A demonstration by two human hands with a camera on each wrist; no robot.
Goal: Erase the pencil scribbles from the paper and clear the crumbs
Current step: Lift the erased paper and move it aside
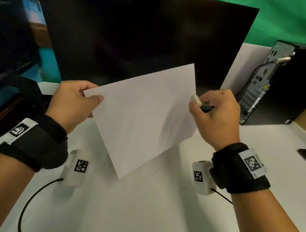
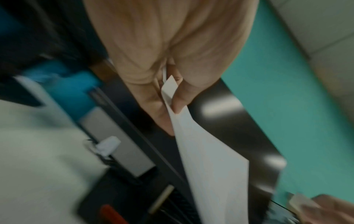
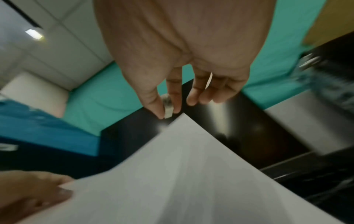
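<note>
One white desk (image 1: 137,218) carries everything here. At its back stands one large dark monitor (image 1: 138,35), its screen black. To the right stands one black computer tower (image 1: 293,83) with its rear ports facing in, and at the left edge lies one dark case with a red stripe (image 1: 3,111).

One sheet of white paper (image 1: 144,118) is held up off the desk, tilted, with its lowest corner pointing down toward the desk near the middle. Its visible face looks blank; the right part of it is blurred.

There are two hands, each wearing one black wrist strap with a white camera block below it. The left hand (image 1: 72,103) has its grip closed on the sheet's left corner, thumb on the near face and fingers behind, as the left wrist view also shows (image 2: 172,84). The right hand (image 1: 216,117) is beside the sheet's right edge and pinches one small white eraser (image 1: 195,100) between thumb and forefinger; the right wrist view shows this pinch (image 3: 168,110) just above the paper's corner (image 3: 182,174).

A scatter of tiny dark crumbs (image 1: 146,173), too many and too small to count, lies on the desk just beside the sheet's lowest corner.
</note>
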